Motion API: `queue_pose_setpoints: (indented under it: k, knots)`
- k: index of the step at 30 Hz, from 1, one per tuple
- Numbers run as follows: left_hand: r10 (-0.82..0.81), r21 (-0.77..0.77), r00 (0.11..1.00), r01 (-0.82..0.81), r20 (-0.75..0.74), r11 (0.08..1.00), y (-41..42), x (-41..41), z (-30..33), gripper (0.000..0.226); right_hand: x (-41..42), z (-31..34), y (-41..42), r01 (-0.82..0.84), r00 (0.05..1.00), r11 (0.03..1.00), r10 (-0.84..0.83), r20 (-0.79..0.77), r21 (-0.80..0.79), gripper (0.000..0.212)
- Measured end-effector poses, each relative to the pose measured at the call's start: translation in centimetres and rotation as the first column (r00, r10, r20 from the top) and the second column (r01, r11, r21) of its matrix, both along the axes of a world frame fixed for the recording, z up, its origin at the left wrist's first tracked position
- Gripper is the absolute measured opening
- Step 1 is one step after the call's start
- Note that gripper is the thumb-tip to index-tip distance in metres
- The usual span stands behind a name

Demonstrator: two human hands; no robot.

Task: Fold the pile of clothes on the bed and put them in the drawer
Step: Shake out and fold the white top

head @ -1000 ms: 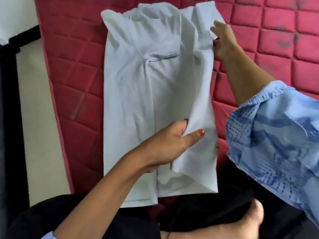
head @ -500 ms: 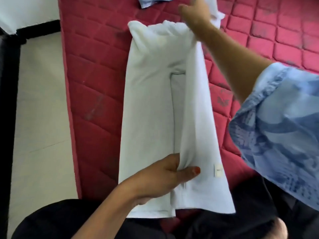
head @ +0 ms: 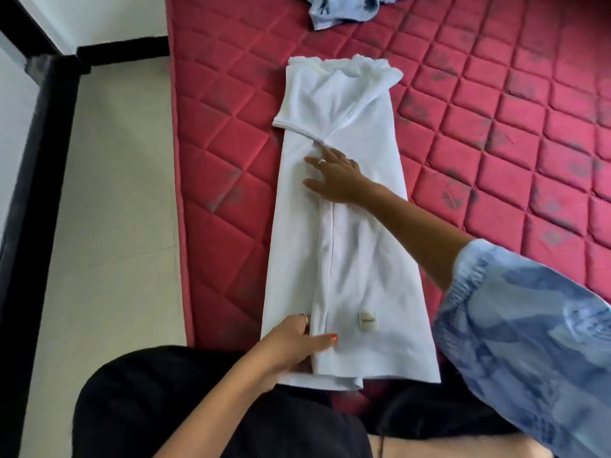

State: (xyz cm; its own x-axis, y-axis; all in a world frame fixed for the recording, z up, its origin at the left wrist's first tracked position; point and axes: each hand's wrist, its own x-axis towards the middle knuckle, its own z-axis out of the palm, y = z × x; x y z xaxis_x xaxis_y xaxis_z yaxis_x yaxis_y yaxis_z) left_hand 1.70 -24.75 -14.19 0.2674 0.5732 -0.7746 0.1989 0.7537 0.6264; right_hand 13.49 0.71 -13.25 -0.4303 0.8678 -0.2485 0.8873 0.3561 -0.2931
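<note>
A white shirt (head: 360, 246) lies lengthwise on the red quilted mattress (head: 231, 160), both sides folded inward into a long narrow strip with the collar at the far end. Near the hem, my left hand (head: 297, 342) pinches the edge of the folded right flap, thumb on top and fingers tucked under it. Flat on the middle of the shirt, just below the folded sleeve, my right hand (head: 334, 176) presses down with its fingers spread. A small label (head: 367, 321) shows near the hem.
A crumpled blue patterned garment (head: 344, 8) lies at the far end of the mattress. Pale floor (head: 115, 209) runs along the mattress's left edge, with a black frame (head: 29, 193) further left. My black-clad knees are at the near edge.
My right hand left the collar end and came down flat onto the shirt's middle. The right flap now lies smooth over the shirt. My left hand kept its hold near the hem.
</note>
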Motion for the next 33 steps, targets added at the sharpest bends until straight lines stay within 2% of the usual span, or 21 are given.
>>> queue_pose_setpoints:
  k: [4,8,10,12,14,16,18,20,22,24,28,30,32,33]
  knots:
    - [0.030,0.012,0.999,-0.029,-0.041,0.999,-0.1,0.6,-0.1,0.035,5.0,-0.4,-6.5,-0.016,1.000,0.999,0.015,0.018,0.030,0.063]
    - [-0.037,0.085,0.968,0.060,-0.247,0.995,0.1,0.4,0.6,0.031,10.0,-0.3,-14.4,-0.007,1.000,1.000,0.007,-0.003,0.009,0.075]
    - [-0.042,0.205,0.863,0.166,-0.504,0.964,0.1,-0.3,1.1,0.037,11.8,-0.3,-17.6,0.129,0.991,0.991,-0.130,-0.028,-0.021,0.075]
    - [0.097,0.329,0.671,0.227,-0.735,0.917,-0.4,-1.2,1.5,0.040,13.4,-0.3,-20.5,0.355,0.932,0.933,-0.359,-0.051,-0.063,0.072]
    - [0.226,0.393,0.542,0.214,-0.809,0.894,-1.1,-2.1,1.4,0.043,14.4,-0.3,-22.3,0.534,0.837,0.834,-0.545,-0.057,-0.140,0.058]
    - [0.184,0.327,0.508,0.208,-0.841,0.922,-1.7,-2.3,1.2,0.059,14.9,0.0,-23.3,0.589,0.790,0.775,-0.612,-0.036,-0.229,0.043]
    - [0.101,0.254,0.539,0.217,-0.836,0.943,-1.6,-2.2,0.8,0.058,14.8,0.3,-23.8,0.573,0.788,0.746,-0.615,-0.022,-0.339,0.042]
    - [0.074,0.286,0.620,0.250,-0.781,0.925,-1.6,-1.6,1.0,0.039,14.4,0.3,-24.4,0.532,0.770,0.720,-0.630,-0.099,-0.445,0.036]
    - [0.094,0.353,0.681,0.253,-0.726,0.901,-1.6,-0.9,1.5,0.032,14.0,0.4,-24.7,0.514,0.710,0.685,-0.677,-0.192,-0.517,0.030]
    - [0.133,0.410,0.705,0.240,-0.697,0.880,-1.7,-0.4,2.7,0.034,14.1,1.2,-25.0,0.489,0.655,0.675,-0.702,-0.279,-0.552,0.029]
    - [0.141,0.452,0.779,0.197,-0.611,0.870,-3.3,-0.2,5.6,0.035,15.6,4.2,-26.8,0.431,0.636,0.722,-0.669,-0.385,-0.541,0.029]
    - [0.146,0.452,0.852,0.114,-0.502,0.885,-5.2,-0.1,7.7,0.045,16.8,6.3,-28.4,0.392,0.667,0.755,-0.627,-0.402,-0.526,0.033]
    - [0.185,0.425,0.941,-0.051,-0.282,0.904,-7.6,-0.2,10.6,0.062,18.3,8.7,-30.4,0.379,0.685,0.777,-0.601,-0.412,-0.502,0.037]
    - [0.187,0.383,0.969,-0.113,-0.162,0.917,-8.7,-0.4,11.9,0.070,19.1,9.9,-31.5,0.365,0.653,0.757,-0.623,-0.431,-0.542,0.040]
